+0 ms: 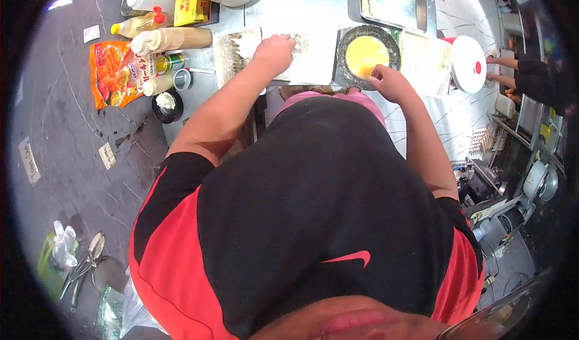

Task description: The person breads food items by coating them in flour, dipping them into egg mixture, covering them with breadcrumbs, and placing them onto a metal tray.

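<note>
On the left of the work surface, my left hand [276, 54] is over a white board [315, 67], its fingers curled together at some small pale pieces [300, 40]. What it grips, if anything, is too small to make out. Further right, a dark speckled bowl [342, 60] holds yellow liquid [366, 51]. My right hand [389, 83] is at the near right edge of the liquid, fingertips pinched together; their contents are unclear. Left of the board lies a tray of brownish, skewer-like pieces [227, 59].
Squeeze bottles [181, 39], an orange food packet [108, 74] and a small black bowl [158, 112] stand left. A pale tray [425, 62], a white round lid [469, 64] and a metal tray [393, 5] are right. Another person [537, 77] is far right.
</note>
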Demonstrator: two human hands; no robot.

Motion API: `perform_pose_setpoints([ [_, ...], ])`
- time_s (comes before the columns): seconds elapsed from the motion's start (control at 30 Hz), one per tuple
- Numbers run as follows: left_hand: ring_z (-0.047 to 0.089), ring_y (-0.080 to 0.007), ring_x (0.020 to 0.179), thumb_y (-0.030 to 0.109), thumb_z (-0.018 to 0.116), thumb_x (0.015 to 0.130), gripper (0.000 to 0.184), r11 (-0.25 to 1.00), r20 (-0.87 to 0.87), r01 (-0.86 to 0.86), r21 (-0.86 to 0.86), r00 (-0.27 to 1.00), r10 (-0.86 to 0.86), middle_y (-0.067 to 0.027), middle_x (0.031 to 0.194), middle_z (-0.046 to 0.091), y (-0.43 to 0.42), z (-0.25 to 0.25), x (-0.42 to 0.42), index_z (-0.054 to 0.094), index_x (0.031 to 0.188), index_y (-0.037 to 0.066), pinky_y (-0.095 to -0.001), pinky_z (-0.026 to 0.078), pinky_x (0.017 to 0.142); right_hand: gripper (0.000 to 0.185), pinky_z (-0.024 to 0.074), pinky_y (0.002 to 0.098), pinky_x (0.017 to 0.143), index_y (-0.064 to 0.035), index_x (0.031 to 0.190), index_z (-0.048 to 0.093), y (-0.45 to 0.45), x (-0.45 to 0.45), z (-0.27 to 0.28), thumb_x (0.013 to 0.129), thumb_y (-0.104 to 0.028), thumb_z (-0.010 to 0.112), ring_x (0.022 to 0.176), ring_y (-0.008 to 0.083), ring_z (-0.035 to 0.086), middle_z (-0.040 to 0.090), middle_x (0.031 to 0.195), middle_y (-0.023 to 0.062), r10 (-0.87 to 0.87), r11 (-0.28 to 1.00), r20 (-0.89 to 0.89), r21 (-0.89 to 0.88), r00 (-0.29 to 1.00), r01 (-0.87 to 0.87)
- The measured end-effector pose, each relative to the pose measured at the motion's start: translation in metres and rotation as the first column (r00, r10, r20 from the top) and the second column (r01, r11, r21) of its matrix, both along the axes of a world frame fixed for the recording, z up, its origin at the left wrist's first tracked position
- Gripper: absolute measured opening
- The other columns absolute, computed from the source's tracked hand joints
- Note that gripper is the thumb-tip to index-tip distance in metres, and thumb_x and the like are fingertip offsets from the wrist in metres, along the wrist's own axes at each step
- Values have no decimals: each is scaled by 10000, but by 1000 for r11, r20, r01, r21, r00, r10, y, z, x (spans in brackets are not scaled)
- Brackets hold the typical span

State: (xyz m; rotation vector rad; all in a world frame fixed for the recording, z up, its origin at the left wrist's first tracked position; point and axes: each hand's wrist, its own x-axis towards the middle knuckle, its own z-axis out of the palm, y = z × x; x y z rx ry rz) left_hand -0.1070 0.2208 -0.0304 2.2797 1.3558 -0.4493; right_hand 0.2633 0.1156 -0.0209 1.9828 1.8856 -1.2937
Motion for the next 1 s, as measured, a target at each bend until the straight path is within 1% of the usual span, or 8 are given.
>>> perform_pose_setpoints([
  [0.27,635,-410,1264,111,657,943,363,985,201,-114,130,976,87,-213,1294,665,-11,-28,0,688,1293,24,-515,524,1132,303,598,498,924,-21,1117,748,2,-1,3,1017,-304,705,1031,406,770,800,1090,232,8,1000,7,-3,1000,-8],
  [0.37,636,-403,1253,88,589,974,296,989,168,-81,126,984,59,-213,1275,656,-13,-21,-1,706,1239,24,-511,536,1119,294,599,494,926,-19,1116,749,2,-1,4,1017,-293,710,1036,402,770,802,1089,229,-6,1000,7,-16,1000,7],
  [0.47,613,-393,1298,127,657,939,389,992,71,-104,71,993,99,-217,1330,630,-11,-18,1,672,1307,-2,-517,516,1144,289,599,489,930,-18,1125,748,0,-1,4,1017,-285,714,1040,400,771,803,1092,228,-9,1000,4,-16,1000,9],
  [0.67,630,-403,1311,140,657,954,359,997,-6,-79,-20,997,79,-231,1344,648,-3,-15,3,694,1280,-6,-532,538,1125,304,599,489,948,-13,1150,746,0,0,5,1018,-285,716,1054,407,772,804,1113,234,-5,1000,2,-14,1000,5],
  [0.77,697,-411,1211,86,587,982,281,995,76,-74,65,995,69,-231,1253,710,-8,-18,2,729,1210,1,-516,573,1084,311,598,492,957,-10,1154,745,0,1,3,1018,-288,711,1062,413,771,802,1120,240,6,1000,2,-5,1000,-6],
  [0.87,680,-426,1260,132,655,959,285,998,60,-58,31,997,56,-251,1303,700,-11,-34,-2,719,1203,-2,-533,551,1108,315,598,493,959,-9,1155,745,-1,1,3,1018,-291,707,1066,417,769,801,1122,244,3,1000,7,-13,1000,-3],
  [0.93,713,-424,1203,90,601,976,259,997,81,-54,61,995,49,-251,1255,723,-14,-34,-3,736,1177,-1,-530,588,1048,317,598,492,957,-10,1154,746,-1,1,0,1017,-292,706,1065,417,769,801,1122,243,-7,1000,8,-19,1000,7],
  [1.0,738,-421,1163,78,574,986,256,997,74,-43,57,996,39,-249,1213,745,-16,-33,-3,750,1156,4,-529,610,1009,292,593,479,885,-9,1096,736,-3,1,-4,1013,-289,725,980,385,767,797,1037,215,-14,1000,-8,28,1000,14],
])
